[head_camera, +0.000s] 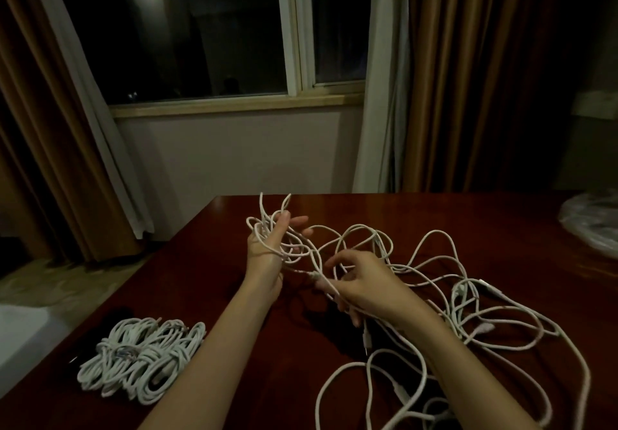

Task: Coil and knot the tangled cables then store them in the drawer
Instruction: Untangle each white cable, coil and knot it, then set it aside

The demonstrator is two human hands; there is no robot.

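Loose white cables [461, 299] sprawl in a tangle over the right half of the dark red table [501, 215]. My left hand [267, 249] is raised above the table with several loops of white cable wound around its palm and fingers. My right hand [361, 285] is just to its right and lower, pinching a strand that runs up to the left hand. A pile of coiled, knotted white cables [140, 366] lies at the table's near left. No drawer is in view.
A crumpled clear plastic bag [595, 222] sits at the table's far right edge. Behind the table are a wall, a dark window [200, 28] and brown curtains [468, 78]. The table's left edge [133, 282] runs diagonally, with floor beyond.
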